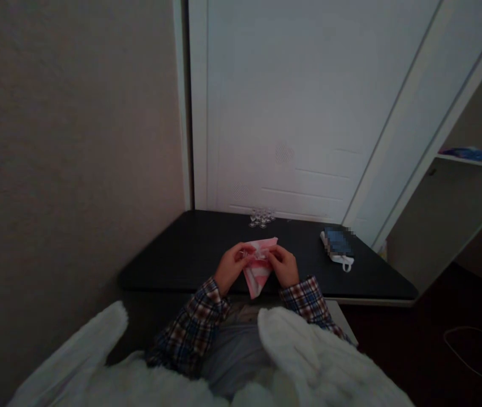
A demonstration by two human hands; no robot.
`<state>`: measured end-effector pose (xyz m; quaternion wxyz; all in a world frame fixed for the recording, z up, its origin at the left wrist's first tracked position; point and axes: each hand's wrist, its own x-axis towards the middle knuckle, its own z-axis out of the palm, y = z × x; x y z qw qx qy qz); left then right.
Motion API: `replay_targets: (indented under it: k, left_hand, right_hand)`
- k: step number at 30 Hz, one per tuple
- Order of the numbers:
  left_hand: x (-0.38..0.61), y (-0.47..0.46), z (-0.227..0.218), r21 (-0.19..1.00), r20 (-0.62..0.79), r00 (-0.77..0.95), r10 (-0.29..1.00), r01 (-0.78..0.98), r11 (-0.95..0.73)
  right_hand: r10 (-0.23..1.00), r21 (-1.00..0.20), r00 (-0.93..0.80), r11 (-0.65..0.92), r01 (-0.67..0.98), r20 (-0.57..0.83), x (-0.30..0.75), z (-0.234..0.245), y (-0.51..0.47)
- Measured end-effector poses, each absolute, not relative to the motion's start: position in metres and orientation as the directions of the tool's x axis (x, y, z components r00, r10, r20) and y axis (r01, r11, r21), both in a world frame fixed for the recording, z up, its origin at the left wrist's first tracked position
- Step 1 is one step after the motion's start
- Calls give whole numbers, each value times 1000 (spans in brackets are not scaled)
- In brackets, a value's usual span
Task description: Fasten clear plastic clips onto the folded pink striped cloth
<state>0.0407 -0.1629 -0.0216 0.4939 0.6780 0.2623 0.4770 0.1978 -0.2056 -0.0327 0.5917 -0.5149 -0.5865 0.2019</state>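
Observation:
A folded pink and white paper (259, 270), pointed at the bottom, is held over the near edge of a black table (190, 254). My left hand (231, 267) pinches its upper left edge, fingers closed. My right hand (284, 265) grips its upper right edge, fingers curled onto the paper. Both wrists wear plaid sleeves. The paper's lower tip hangs free between my hands.
A cluster of small clear pieces (262, 217) lies at the table's far edge by a white door (292, 102). A phone on a white power bank (338, 246) rests at the right. A shelf unit (465, 164) stands right; white fluffy fabric (309, 356) covers my lap.

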Motion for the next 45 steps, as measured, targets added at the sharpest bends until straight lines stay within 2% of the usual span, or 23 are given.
replay_targets:
  k: [21,31,45]
  left_hand:
    - [43,-167,-20,935,345,472,812,-96,-342]
    - [40,-164,-21,917,396,365,842,-106,-385]
    - [40,-157,-31,907,413,320,852,-61,-416]
  right_hand:
    - [831,-843,251,391,369,496,194,-26,-211]
    - [806,-847,305,400,351,507,196,-27,-208]
    - [822,-838,244,423,344,515,195,-24,-211]
